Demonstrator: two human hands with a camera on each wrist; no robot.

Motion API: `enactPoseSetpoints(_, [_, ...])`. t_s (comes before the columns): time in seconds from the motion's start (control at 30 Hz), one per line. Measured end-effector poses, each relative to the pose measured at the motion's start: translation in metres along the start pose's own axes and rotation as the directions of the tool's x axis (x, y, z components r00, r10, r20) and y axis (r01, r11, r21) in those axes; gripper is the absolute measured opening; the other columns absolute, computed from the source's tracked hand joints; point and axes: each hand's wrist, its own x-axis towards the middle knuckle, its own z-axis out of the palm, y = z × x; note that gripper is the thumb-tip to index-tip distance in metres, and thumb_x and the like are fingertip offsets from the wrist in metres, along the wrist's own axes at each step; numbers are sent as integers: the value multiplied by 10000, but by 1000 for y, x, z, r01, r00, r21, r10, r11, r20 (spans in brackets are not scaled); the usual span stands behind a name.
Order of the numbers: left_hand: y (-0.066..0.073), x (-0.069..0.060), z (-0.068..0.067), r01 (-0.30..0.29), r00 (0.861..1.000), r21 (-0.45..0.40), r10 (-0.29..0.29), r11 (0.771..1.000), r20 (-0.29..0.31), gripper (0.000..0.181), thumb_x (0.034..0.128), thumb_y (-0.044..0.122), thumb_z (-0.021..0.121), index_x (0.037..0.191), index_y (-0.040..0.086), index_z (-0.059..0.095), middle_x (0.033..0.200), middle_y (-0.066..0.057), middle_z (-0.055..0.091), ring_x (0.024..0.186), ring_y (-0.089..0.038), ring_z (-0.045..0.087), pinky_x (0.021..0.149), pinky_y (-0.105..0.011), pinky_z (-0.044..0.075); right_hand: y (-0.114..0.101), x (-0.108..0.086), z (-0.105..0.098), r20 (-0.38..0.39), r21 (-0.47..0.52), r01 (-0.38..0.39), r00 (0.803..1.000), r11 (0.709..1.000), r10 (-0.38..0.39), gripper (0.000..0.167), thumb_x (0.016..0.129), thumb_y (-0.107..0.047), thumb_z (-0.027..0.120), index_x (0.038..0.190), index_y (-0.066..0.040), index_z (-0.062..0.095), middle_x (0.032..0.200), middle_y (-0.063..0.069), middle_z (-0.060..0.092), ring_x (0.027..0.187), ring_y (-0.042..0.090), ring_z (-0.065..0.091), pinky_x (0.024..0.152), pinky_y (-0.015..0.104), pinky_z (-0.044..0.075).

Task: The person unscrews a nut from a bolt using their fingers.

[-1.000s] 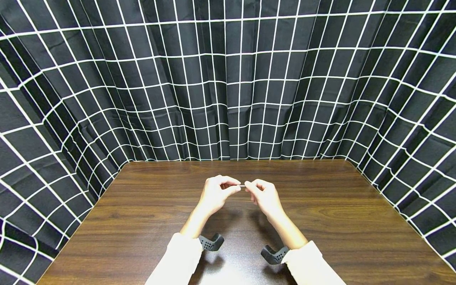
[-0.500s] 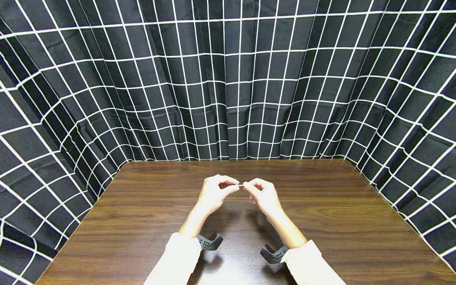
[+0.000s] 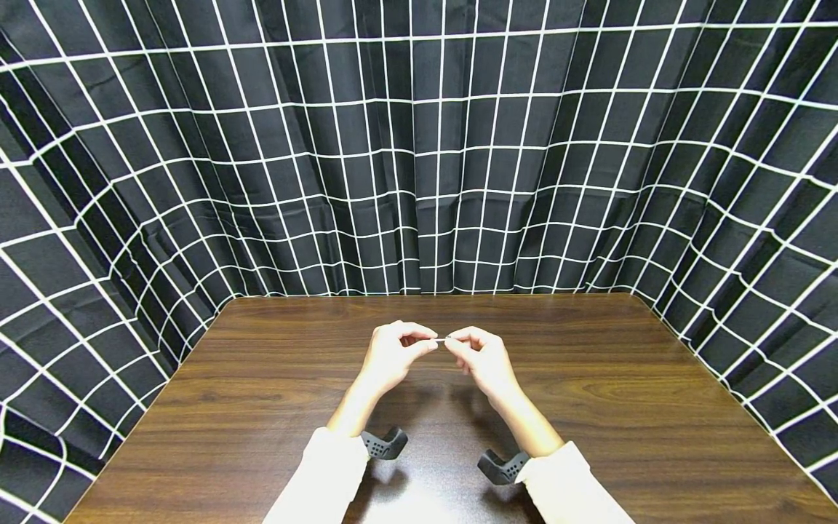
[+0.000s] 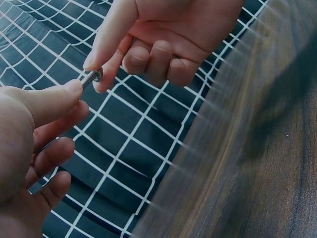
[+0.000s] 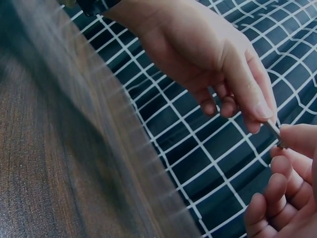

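A thin, shiny metal bolt (image 4: 90, 79) spans the gap between the two hands, above the table. My left hand (image 3: 389, 356) pinches its shaft between thumb and forefinger. At the other end, the thumb and forefinger of my right hand (image 3: 484, 360) grip a wider part, also visible on the bolt (image 5: 275, 131) in the right wrist view. Whether that wider part is a head or a nut I cannot tell. The other fingers of the right hand (image 4: 173, 29) are curled in, touching nothing. Fingertips hide much of the bolt.
A brown wood-grain table (image 3: 262, 407) lies under both hands. Dark curtains (image 3: 419, 145) with a white grid surround its back and sides. Each wrist carries a dark band with a protruding mount, such as the left mount (image 3: 386, 444).
Both hands have drifted very slightly left with the bolt between them. The right fingertips have shifted a little on its end. Both grips hold.
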Motion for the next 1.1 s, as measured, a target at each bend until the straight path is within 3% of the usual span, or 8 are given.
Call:
enactPoseSetpoints(0.33, [-2,0,0,1,1000,9,-1,1000,5,93,797,144,796,886,148,770,713,135,646,599,-78,503,538,-263,408,3,1,0,31,33,63,997,997,-64,212,824,64,688,1027,107,643,573,-2,498,487,85,460,476,193,386])
enactPoseSetpoints(0.57, [-2,0,0,7,1000,-1,-7,1000,-4,93,798,149,795,886,145,768,716,127,653,588,-76,502,528,-259,406,2,2,0,35,31,84,996,996,-85,244,821,72,689,1061,81,647,578,1,502,483,135,462,472,209,380])
enactPoseSetpoints(0.8, [-1,-1,0,17,1000,4,-17,1000,-7,98,801,159,797,892,136,768,722,121,655,592,-73,504,529,-255,406,1,0,0,13,-6,78,997,997,-78,328,826,21,720,1144,-17,647,563,-3,506,480,100,466,482,211,388])
enactPoseSetpoints(1.0, [0,-1,1,4,1000,11,-4,1000,-3,96,802,161,794,891,140,766,741,115,671,607,-70,511,545,-255,416,3,1,1,-34,-67,54,998,996,-56,133,894,-99,681,965,13,684,563,63,524,471,117,473,474,223,398])
enactPoseSetpoints(1.1, [-1,-2,1,-4,1000,16,4,1000,-3,96,800,157,795,890,137,766,747,116,676,600,-67,510,540,-256,418,3,1,2,-53,-120,43,997,992,-50,146,909,-146,667,852,-12,680,546,72,519,456,112,459,461,226,370])
